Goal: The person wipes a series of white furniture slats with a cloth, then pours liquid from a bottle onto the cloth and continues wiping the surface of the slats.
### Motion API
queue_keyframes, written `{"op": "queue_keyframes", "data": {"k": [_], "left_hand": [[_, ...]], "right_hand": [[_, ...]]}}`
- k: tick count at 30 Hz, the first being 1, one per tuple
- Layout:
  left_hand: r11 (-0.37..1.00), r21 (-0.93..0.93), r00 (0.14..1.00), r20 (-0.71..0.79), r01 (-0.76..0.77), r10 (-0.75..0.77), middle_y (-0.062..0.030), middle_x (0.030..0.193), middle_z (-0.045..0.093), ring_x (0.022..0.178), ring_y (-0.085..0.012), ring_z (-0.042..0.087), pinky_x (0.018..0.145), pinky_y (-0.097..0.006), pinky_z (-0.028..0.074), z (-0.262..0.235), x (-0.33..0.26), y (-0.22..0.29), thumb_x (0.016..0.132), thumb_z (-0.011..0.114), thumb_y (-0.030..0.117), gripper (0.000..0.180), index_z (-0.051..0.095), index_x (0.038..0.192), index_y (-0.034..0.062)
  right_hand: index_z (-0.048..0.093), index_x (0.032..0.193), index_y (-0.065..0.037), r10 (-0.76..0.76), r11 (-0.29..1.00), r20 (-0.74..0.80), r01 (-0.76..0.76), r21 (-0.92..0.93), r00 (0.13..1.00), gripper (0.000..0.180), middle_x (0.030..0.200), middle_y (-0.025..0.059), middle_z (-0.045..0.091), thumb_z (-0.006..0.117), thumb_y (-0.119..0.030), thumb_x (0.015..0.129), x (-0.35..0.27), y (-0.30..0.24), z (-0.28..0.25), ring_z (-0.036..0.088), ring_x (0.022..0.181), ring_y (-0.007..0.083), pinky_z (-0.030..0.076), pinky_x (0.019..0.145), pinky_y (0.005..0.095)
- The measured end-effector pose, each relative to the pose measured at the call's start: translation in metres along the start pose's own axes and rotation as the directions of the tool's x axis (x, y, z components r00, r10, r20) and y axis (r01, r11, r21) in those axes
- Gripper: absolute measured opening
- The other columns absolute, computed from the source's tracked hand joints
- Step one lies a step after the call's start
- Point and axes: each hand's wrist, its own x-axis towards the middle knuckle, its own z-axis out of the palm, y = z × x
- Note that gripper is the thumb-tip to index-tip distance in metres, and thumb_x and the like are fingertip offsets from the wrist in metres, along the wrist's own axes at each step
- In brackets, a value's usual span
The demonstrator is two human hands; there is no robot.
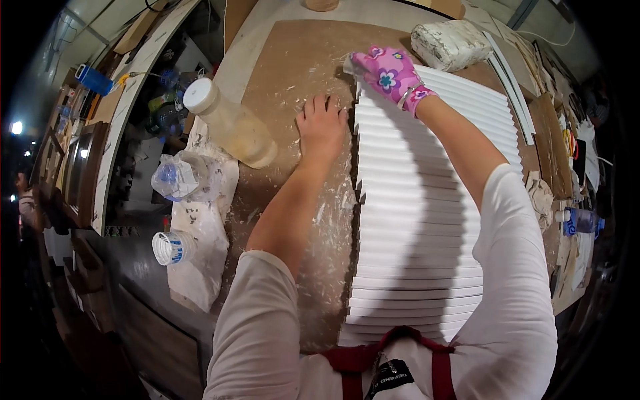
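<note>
My left hand [322, 128] is bare and rests palm down on a brown board [293, 73] dusted with white flecks, its fingers slightly apart. My right hand [392, 75] wears a pink flowered glove. It is closed over the far left corner of a row of white ridged strips [400, 173] laid side by side. A small whitish edge [349, 65] pokes out at the gloved fingertips; what it belongs to is hidden. Shadow from my right arm falls across the strips.
Left of the board stand a cloudy plastic bottle [233, 127] with a white lid, a crumpled clear bottle [177, 175] and a cut bottle neck [170, 248]. A white-smeared wrapped block [450, 45] lies beyond the strips. Long white strips [510, 87] and a blue-labelled bottle [583, 222] are at right.
</note>
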Motion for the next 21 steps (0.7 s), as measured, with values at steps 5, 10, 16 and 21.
{"op": "queue_keyframes", "data": {"k": [5,10,16,21], "left_hand": [[1.0,0.008,1.0,-0.001,0.003,-0.003,-0.0083,0.128,0.05,0.121,-0.0273,0.045,0.097,-0.047,0.035,0.0,0.001,0.003,0.091,0.054,0.031,0.039,0.056,0.125,0.0126],[1.0,0.017,1.0,-0.008,-0.006,0.006,-0.0078,0.13,0.049,0.122,-0.0269,0.044,0.098,-0.046,0.035,0.002,0.0,0.0,0.091,0.053,0.031,0.039,0.055,0.126,0.0125],[1.0,0.004,1.0,0.024,0.001,-0.001,-0.0081,0.131,0.049,0.123,-0.0274,0.043,0.099,-0.046,0.034,0.0,0.001,0.003,0.091,0.053,0.031,0.041,0.055,0.127,0.0126],[1.0,0.022,1.0,0.03,0.007,-0.008,-0.0085,0.132,0.048,0.123,-0.0276,0.043,0.099,-0.047,0.034,-0.001,0.001,0.001,0.09,0.054,0.031,0.041,0.054,0.127,0.0127]], "right_hand": [[0.054,0.121,-0.019,0.216,0.974,-0.085,-0.221,-0.044,0.973,0.036,0.107,0.0101,0.06,0.056,-0.021,0.086,0.008,0.017,0.001,0.06,0.098,0.03,0.047,0.082,0.0445],[0.062,0.115,-0.019,0.146,0.976,-0.064,-0.154,-0.155,0.987,0.028,0.107,0.0096,0.063,0.05,-0.019,0.089,0.015,0.02,-0.006,0.062,0.099,0.0288,0.049,0.084,0.0413],[0.059,0.119,-0.019,0.03,0.984,-0.094,-0.046,-0.174,0.995,0.03,0.111,0.0098,0.061,0.047,-0.015,0.091,0.015,0.02,0.003,0.061,0.103,0.0269,0.048,0.087,0.0403],[0.061,0.118,-0.021,0.153,0.976,-0.095,-0.165,-0.14,0.984,0.031,0.102,0.0104,0.063,0.039,-0.02,0.096,0.028,0.014,0.005,0.062,0.096,0.0293,0.05,0.083,0.041]]}}
